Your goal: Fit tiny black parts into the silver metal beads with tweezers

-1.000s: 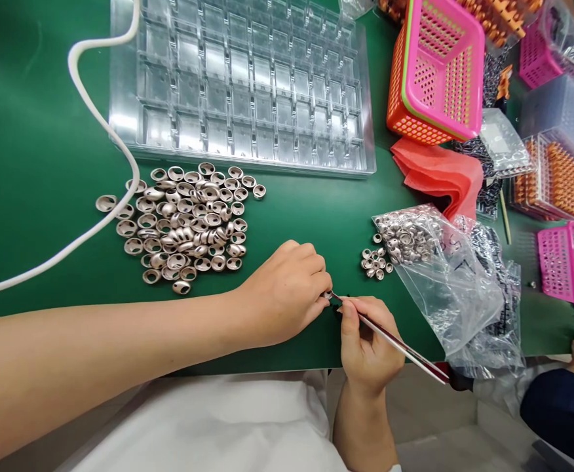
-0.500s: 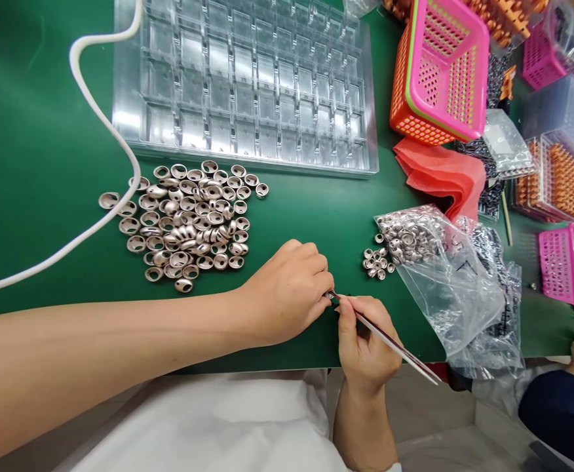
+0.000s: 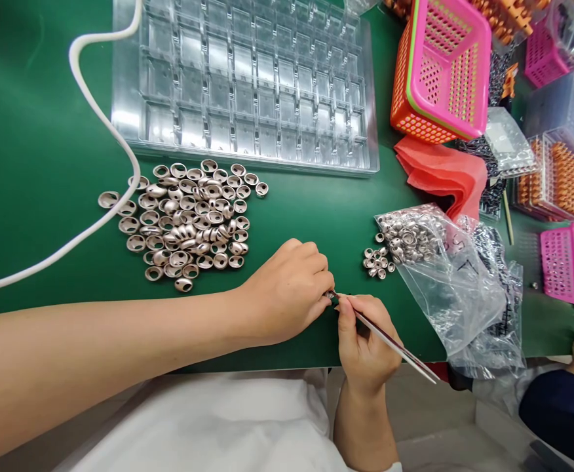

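Pinching, left hand [image 3: 287, 292]: grip clenched on a tiny part, hidden.
Right hand [image 3: 363, 341]: grip grasping tweezers [image 3: 390, 341], tip at the left fingertips.

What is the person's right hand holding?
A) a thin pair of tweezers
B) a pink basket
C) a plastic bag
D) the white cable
A: the right hand pinches thin tweezers, whose tip meets the left hand at its fingertips.

left hand [image 3: 287, 295] pinching small part, right hand [image 3: 365, 341] holding tweezers [image 3: 390, 341]
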{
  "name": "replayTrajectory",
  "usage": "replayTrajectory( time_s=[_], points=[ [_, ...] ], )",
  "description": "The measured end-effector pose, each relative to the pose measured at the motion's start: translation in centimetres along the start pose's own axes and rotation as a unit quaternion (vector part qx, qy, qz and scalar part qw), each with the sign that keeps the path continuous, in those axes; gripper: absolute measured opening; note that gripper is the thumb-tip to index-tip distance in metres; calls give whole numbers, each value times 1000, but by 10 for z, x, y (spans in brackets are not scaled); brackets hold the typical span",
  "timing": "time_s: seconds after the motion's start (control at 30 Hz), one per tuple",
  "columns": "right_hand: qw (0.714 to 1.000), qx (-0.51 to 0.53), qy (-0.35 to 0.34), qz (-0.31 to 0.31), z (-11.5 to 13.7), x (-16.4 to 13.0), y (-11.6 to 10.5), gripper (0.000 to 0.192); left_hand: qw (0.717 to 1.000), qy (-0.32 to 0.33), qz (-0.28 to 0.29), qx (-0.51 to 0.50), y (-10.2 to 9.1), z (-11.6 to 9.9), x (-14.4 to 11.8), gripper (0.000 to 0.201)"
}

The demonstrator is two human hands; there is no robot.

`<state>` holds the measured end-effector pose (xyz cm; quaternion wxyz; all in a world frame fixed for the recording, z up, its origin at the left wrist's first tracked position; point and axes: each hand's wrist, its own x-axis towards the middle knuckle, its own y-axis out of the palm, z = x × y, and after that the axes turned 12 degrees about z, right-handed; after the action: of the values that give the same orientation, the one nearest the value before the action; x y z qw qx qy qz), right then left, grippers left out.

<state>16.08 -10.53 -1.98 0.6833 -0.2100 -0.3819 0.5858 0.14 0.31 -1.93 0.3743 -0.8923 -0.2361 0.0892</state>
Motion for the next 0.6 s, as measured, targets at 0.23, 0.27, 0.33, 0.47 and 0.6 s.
replayTrajectory(
  time_s=[0.23,0.27,0.33,0.47,0.6],
  points=[
    [1000,23,13,-13,-1,-3,0,25,1000,2,-4,0,0,0,-1,12],
    [999,27,15,-18,-1,-3,0,25,1000,3,-5,0,0,0,-1,11],
    [999,31,18,-23,-2,-4,1,25,1000,4,-7,2,0,0,-1,12],
    [999,25,25,-14,-2,-4,1,23,1000,8,-14,5,1,1,-1,12],
    [1000,17,22,-10,-1,-3,1,21,1000,9,-18,5,2,1,-1,13]
  ],
)
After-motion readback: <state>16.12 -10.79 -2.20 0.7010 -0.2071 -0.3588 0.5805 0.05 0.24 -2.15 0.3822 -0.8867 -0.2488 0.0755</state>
